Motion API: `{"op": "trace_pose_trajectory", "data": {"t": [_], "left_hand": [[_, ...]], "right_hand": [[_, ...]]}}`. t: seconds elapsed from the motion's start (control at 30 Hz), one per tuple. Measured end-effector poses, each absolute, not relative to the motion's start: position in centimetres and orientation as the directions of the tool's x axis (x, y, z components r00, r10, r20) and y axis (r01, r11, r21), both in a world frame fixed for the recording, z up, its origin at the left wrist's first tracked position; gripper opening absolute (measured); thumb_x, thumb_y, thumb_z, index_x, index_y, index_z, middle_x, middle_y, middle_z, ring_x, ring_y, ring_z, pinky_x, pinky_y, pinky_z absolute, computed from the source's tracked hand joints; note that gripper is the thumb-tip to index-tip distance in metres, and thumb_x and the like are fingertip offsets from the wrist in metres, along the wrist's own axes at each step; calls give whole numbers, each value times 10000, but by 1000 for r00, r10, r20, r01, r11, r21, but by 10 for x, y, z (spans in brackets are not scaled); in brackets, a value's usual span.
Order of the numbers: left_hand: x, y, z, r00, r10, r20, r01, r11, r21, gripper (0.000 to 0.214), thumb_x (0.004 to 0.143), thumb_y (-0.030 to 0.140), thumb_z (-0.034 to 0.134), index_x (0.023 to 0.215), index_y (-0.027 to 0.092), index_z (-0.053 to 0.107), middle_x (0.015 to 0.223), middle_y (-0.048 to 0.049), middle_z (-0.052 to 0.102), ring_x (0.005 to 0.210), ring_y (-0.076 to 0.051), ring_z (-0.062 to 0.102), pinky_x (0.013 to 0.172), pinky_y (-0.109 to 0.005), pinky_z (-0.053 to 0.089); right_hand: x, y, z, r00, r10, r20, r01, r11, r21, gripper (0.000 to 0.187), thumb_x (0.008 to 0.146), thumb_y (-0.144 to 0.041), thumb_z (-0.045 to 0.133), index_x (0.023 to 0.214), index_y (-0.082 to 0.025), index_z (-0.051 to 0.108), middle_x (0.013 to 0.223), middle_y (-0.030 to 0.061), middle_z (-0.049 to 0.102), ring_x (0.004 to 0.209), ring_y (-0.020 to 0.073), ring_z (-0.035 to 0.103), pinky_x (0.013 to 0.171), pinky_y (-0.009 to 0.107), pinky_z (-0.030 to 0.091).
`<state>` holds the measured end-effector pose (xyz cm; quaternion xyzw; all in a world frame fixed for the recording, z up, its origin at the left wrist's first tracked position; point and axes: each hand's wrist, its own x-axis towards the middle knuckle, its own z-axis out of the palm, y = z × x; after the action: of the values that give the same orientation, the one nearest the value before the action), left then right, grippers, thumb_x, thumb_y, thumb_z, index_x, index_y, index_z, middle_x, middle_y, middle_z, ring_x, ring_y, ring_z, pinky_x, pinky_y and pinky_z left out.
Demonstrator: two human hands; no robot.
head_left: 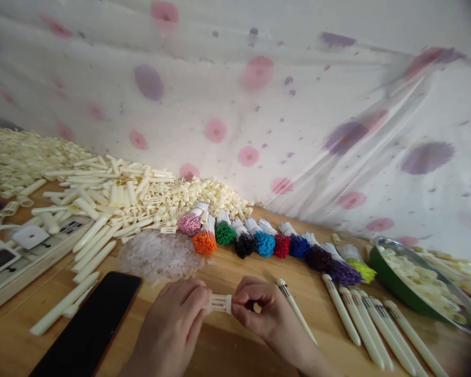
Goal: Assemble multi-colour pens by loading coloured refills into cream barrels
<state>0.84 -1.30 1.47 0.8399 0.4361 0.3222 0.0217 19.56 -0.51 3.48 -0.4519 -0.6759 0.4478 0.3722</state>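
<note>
There they were: the left hand (pixel 172 322) had its fingers closed around one end of a slotted cream piece (pixel 221 303), the right hand (pixel 267 314) pinching the other! Just beyond those fingers, translucent bits (pixel 159 255); left of them, a phone (pixel 94 322); just right, a pen (pixel 297 310).

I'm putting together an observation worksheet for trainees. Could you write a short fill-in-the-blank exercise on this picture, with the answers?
1. The pale slotted piece is held between the left hand and the ____ hand.
2. The black phone lies to the ____ of both hands in the picture.
3. Between the green-tipped bundle and the light-blue-tipped bundle lies one with ____ tips.
4. The bowl has a ____ outside.

Missing words: right; left; black; green.
</note>
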Motion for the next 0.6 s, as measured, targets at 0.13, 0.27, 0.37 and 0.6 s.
{"op": "trace_pose_trajectory", "data": {"t": [0.13, 0.27, 0.37, 0.6], "left_hand": [[9, -15, 10, 385, 804, 453, 687, -577, 442, 220, 782, 44, 431, 845, 222, 544, 831, -40, 666, 741, -232, 637, 623, -368, 533], [9, -17, 9, 372, 832, 412, 651, -550, 523, 226, 785, 35, 457, 873, 229, 530, 853, -33, 658, 774, -225, 630, 656, -370, 534], [8, -16, 10, 375, 833, 406, 654, -548, 521, 221, 796, 38, 441, 873, 224, 533, 854, -42, 656, 765, -233, 626, 655, -396, 530], [8, -15, 9, 358, 864, 355, 624, -504, 597, 184, 796, 65, 469, 841, 227, 545, 803, -20, 651, 745, -208, 636, 662, -351, 533]], "right_hand": [[203, -2, 34, -409, 891, 200, 316, 343, -884, 161, 792, -224, 579, 689, -148, 676, 704, 39, 558, 590, 110, 483, 506, 216, 366], [210, -3, 37, -519, 804, 290, 336, 504, -796, 164, 830, -160, 535, 750, -165, 677, 744, 53, 589, 685, 133, 524, 591, 243, 404], [210, -6, 39, -515, 809, 285, 328, 493, -806, 142, 819, -139, 527, 809, -177, 663, 792, 52, 595, 680, 127, 523, 557, 229, 407], [211, -7, 43, -560, 776, 290, 458, 582, -672, 129, 763, -119, 612, 866, -180, 659, 847, 50, 617, 751, 149, 554, 643, 260, 420]]}}
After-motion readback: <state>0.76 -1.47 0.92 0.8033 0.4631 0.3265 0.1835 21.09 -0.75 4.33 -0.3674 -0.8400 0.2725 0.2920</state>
